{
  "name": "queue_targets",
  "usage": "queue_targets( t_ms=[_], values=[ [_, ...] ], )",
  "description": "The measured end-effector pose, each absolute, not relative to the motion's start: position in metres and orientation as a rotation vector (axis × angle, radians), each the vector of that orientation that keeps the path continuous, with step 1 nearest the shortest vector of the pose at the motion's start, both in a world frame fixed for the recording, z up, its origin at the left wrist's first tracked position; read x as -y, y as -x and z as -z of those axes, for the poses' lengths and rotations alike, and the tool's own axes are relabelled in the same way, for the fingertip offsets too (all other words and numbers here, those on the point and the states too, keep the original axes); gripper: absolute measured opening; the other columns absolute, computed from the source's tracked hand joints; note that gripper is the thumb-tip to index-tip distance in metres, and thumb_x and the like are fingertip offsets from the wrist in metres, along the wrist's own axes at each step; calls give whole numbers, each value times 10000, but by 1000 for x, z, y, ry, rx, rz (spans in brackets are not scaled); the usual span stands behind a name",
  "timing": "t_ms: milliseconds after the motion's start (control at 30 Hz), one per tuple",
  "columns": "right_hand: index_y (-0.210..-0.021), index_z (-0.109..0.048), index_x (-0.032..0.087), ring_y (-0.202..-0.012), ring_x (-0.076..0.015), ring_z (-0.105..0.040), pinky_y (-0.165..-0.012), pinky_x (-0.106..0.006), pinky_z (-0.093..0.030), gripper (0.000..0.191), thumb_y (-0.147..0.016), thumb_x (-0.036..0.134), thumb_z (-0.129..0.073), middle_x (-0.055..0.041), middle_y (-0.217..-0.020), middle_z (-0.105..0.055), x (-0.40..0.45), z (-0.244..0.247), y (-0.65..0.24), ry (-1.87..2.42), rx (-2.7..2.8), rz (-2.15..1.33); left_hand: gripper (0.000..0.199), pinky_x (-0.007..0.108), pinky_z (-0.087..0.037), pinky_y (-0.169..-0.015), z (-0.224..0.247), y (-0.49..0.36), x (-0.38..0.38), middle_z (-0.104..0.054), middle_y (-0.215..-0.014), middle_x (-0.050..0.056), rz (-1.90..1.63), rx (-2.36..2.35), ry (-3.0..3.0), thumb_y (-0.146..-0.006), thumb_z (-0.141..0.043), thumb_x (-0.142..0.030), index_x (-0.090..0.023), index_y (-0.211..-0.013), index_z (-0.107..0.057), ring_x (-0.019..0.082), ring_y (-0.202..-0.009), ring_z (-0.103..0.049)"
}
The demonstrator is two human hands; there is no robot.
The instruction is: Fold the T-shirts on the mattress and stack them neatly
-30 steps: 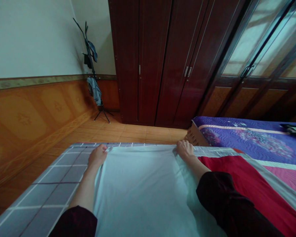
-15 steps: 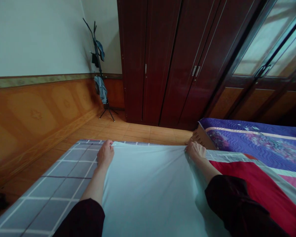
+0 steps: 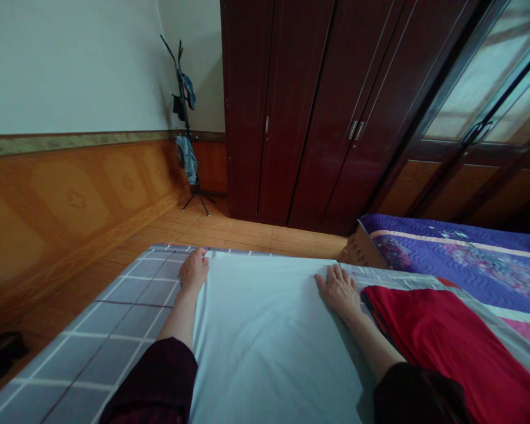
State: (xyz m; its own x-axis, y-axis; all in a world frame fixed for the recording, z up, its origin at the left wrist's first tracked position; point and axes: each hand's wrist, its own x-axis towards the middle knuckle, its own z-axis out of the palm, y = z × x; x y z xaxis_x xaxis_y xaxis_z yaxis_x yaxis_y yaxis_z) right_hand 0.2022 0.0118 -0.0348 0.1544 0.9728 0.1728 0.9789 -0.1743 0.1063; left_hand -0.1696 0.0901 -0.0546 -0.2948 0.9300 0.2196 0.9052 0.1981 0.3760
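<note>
A pale blue-green cloth (image 3: pixel 269 330) lies spread over the bed, its far edge running near the bed's far side. I cannot make out whether it is a garment or a sheet. My left hand (image 3: pixel 195 270) pinches its far left corner between thumb and fingers. On the far right corner my right hand (image 3: pixel 341 288) lies flat, fingers stretched out and pressing the fabric. Right of that forearm rests a folded red cloth (image 3: pixel 450 335), with a darker layer showing beneath its left edge.
The checked bedspread (image 3: pixel 115 318) shows on the left. Beyond the bed stand a dark red wardrobe (image 3: pixel 287 118) and a coat rack (image 3: pixel 186 118) with clothes. A second bed with a purple floral cover (image 3: pixel 459 247) is at the right. Something dark (image 3: pixel 2 356) lies on the floor at left.
My right hand has released its pinch on the far right corner and now lies flat on the cloth. The left hand keeps its hold. The view has shifted slightly left.
</note>
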Motion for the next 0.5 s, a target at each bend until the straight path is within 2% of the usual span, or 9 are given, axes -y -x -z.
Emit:
queue_targets(
  t_ms=[67, 200, 333, 400, 500],
  values=[
    [-1355, -385, -20, -1292, -363, -354, -1006, -472, -282, 600, -951, 418, -320, -267, -1390, -395, -8, 37, -212, 2413, 1929, 344, 166, 294, -448, -748, 56, 170, -90, -662, -1013, 58, -696, -2370, -1822, -883, -498, -236, -221, -1030, -575, 220, -944, -620],
    [-1398, -378, 101, -1330, -307, -327, -1050, -425, -268, 580, -941, 458, -348, -162, -1447, -376, 14, 39, -209, 2233, 2198, 276, 187, 322, -467, -784, 55, 171, -91, -650, -1012, 68, -692, -2308, -1804, -911, -493, -270, -194, -1060, -576, 216, -951, -613],
    [-1345, -436, 23, -1279, -373, -390, -1005, -471, -332, 591, -919, 432, -401, -245, -1390, -418, 57, 34, -201, 2269, 2104, 407, 283, 388, -501, -820, 41, 183, -89, -609, -1079, 74, -625, -2177, -1822, -929, -516, -343, -149, -1130, -561, 193, -937, -606],
    [-1354, -437, 50, -1284, -375, -386, -1003, -476, -348, 619, -896, 467, -430, -224, -1403, -416, 88, 35, -200, 2073, 2158, 489, 293, 387, -511, -801, 31, 196, -75, -606, -1080, 72, -562, -2110, -1842, -920, -535, -347, -142, -1128, -563, 181, -907, -610],
    [-1353, -452, 128, -1284, -337, -406, -981, -454, -400, 646, -873, 560, -413, -157, -1413, -432, 141, 51, -205, 1646, 2278, 571, 207, 296, -481, -735, 22, 215, -28, -654, -913, 32, -448, -2037, -1876, -880, -571, -323, -151, -986, -617, 164, -817, -619]
  ],
)
